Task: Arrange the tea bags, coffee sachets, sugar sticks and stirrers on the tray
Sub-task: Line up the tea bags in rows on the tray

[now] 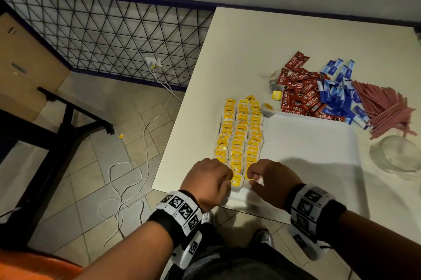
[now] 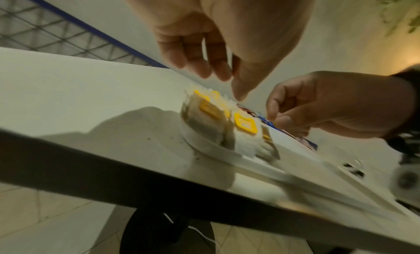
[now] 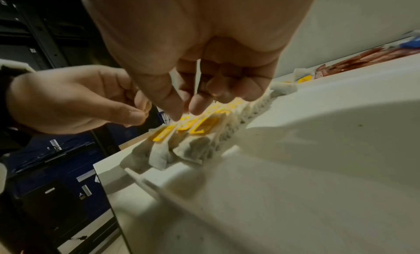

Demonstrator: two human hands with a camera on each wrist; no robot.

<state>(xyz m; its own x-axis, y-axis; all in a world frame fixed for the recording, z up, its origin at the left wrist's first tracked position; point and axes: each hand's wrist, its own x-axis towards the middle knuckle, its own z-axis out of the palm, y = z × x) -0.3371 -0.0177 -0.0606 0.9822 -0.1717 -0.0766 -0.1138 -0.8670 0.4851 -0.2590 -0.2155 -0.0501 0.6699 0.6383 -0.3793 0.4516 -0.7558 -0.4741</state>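
The tray (image 1: 319,154) lies bare right of the tea bags (image 1: 239,133) — open passage there. Sachets (image 1: 303,95) and stirrers (image 1: 385,111) crowd its far edge — a glass (image 1: 394,154) stands right.

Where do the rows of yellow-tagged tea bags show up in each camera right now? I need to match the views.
Head: the tea bag rows run along the white tray's left side, centre of frame, above both hands.
Left wrist: tea bag rows mid-frame, below the left hand.
Right wrist: tea bag rows centre, under the right hand.
Shared landmark: the tray's near rim.
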